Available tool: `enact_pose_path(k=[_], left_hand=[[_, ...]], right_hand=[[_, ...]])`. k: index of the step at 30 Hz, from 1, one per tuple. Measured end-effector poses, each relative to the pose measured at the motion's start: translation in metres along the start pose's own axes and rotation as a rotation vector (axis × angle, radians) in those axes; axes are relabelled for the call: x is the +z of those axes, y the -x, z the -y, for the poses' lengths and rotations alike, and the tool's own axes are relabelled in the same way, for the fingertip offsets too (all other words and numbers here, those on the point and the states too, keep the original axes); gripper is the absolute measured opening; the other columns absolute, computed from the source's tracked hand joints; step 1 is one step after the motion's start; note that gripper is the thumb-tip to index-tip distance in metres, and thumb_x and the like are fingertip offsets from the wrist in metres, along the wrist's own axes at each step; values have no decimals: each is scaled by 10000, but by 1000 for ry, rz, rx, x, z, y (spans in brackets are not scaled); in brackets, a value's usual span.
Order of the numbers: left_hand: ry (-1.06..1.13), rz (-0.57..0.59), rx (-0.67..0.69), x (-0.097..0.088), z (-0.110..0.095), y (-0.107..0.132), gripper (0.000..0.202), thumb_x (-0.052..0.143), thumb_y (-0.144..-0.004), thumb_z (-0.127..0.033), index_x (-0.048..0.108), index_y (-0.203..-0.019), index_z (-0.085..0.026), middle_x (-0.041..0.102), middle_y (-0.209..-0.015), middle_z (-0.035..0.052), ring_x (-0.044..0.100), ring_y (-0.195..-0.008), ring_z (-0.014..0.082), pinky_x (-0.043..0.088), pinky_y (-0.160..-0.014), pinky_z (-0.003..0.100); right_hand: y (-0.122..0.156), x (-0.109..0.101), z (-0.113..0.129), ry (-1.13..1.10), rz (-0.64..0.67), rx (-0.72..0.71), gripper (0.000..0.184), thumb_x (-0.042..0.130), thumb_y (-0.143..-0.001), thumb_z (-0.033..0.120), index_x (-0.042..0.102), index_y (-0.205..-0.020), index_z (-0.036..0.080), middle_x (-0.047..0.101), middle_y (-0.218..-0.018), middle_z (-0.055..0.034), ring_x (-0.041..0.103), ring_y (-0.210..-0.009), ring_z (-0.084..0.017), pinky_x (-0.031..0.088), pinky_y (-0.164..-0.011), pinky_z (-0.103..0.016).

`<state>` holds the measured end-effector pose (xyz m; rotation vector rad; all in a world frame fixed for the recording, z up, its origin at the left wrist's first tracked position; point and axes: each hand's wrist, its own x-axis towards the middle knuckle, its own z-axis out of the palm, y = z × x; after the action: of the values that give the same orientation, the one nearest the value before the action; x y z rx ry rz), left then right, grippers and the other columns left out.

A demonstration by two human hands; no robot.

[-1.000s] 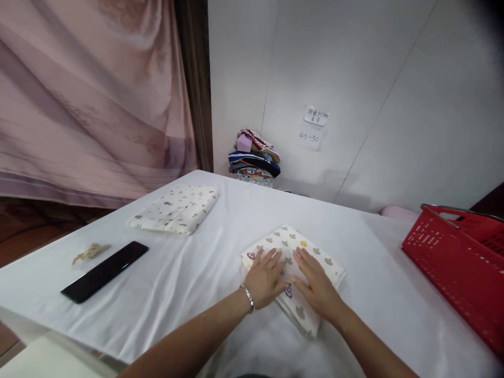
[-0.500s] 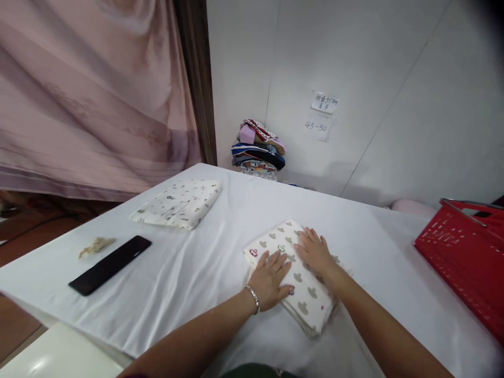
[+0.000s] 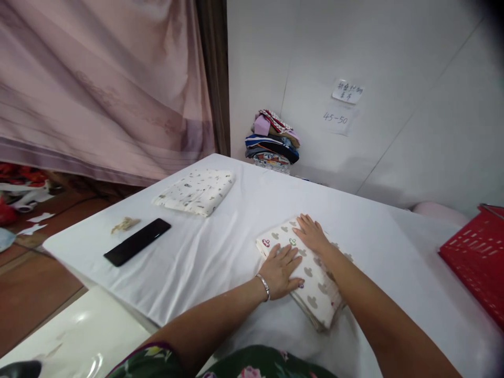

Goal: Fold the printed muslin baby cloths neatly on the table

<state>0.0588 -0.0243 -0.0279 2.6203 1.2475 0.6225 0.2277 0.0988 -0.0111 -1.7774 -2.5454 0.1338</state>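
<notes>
A folded white cloth (image 3: 315, 281) printed with grey-beige shapes lies on the white-covered table (image 3: 220, 273) in front of me. Flat on its left part rests my left hand (image 3: 280, 271), fingers spread, a silver bracelet at the wrist. My right hand (image 3: 313, 234) presses on the cloth's far edge, its fingers stretched out too. Neither hand grips anything. Farther left on the table is a second folded cloth (image 3: 197, 190), white with small dark prints. My right forearm hides part of the first cloth's right side.
A dark phone-like slab (image 3: 137, 241) and a crumpled beige scrap (image 3: 125, 224) lie at the table's left. A red plastic basket (image 3: 476, 257) stands at the right edge. Folded fabrics (image 3: 272, 142) are stacked by the wall beyond the table. A pink curtain (image 3: 102, 89) hangs at left.
The view has shifted left and slightly down, so most things appear farther right. Both hands still lie on the patterned cloth in nearly the same places.
</notes>
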Motion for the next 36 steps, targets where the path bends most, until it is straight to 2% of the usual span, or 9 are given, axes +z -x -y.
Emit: enact_pose_path(k=[4, 8, 13, 18, 21, 24, 28, 32, 36], left_hand=[[6, -14, 5, 2, 1, 1, 586, 350, -862, -560, 376, -1340, -223, 350, -1416, 68, 222, -1339, 246, 94, -1107, 479], [-7, -40, 9, 5, 1, 2, 586, 353, -859, -565, 381, -1337, -227, 364, -1409, 65, 232, -1333, 247, 93, -1104, 482], [-38, -48, 23, 9, 3, 1, 597, 332, -860, -580, 385, -1330, -215, 371, -1404, 68, 247, -1323, 249, 112, -1094, 481], [4, -60, 37, 2, 6, 1, 569, 344, -857, -582, 442, -1282, -218, 431, -1362, 66, 303, -1295, 239, 141, -1085, 454], [30, -64, 93, -4, -2, 6, 597, 401, -828, -593, 451, -1272, -197, 485, -1310, 89, 354, -1260, 241, 129, -1083, 460], [31, -44, 250, -3, -19, 14, 644, 449, -795, -606, 435, -1285, -189, 474, -1318, 110, 355, -1260, 248, 91, -1086, 478], [-9, -14, 308, 5, -36, 23, 559, 455, -840, -495, 403, -1306, -191, 421, -1362, 114, 310, -1288, 260, 87, -1077, 504], [-34, -25, 287, 17, -36, 20, 539, 460, -849, -480, 410, -1300, -190, 434, -1351, 122, 310, -1290, 259, 82, -1075, 514], [-43, -29, 349, 20, -22, 17, 433, 458, -864, -446, 494, -1223, -207, 500, -1298, 103, 367, -1256, 245, 76, -1079, 509]], right_hand=[[32, -7, -8, 42, -50, -6, 540, 274, -908, 472, 326, -1364, 188, 218, -1470, -73, 145, -1349, -246, 136, -1053, -495], [65, 0, -36, 63, -85, 73, 518, 311, -895, 453, 352, -1353, 215, 288, -1443, -73, 234, -1321, -261, 191, -1034, -509], [83, 5, -70, -73, -68, 144, 556, 292, -884, 479, 353, -1356, 191, 421, -1359, -89, 389, -1237, -239, 342, -976, -377], [97, 2, -91, -117, 6, 319, 627, 260, -856, 586, 405, -1321, 191, 529, -1223, -108, 471, -1139, -275, 388, -904, -392], [101, 0, -94, -124, 15, 352, 610, 251, -857, 595, 438, -1290, 207, 538, -1160, -117, 490, -1104, -269, 383, -891, -380], [100, -2, -93, -142, 38, 347, 568, 260, -864, 579, 482, -1243, 219, 565, -1083, -108, 529, -1038, -251, 387, -861, -352], [98, -5, -92, -173, 62, 350, 554, 279, -856, 585, 522, -1193, 218, 585, -1066, -97, 537, -1019, -247, 386, -841, -340], [96, -10, -90, -214, 87, 359, 548, 293, -850, 587, 537, -1167, 212, 596, -1099, -94, 541, -1027, -248, 386, -843, -339], [105, -16, -80, -226, 121, 440, 578, 279, -848, 590, 515, -1190, 187, 589, -1144, -113, 545, -1038, -272, 398, -836, -366]])
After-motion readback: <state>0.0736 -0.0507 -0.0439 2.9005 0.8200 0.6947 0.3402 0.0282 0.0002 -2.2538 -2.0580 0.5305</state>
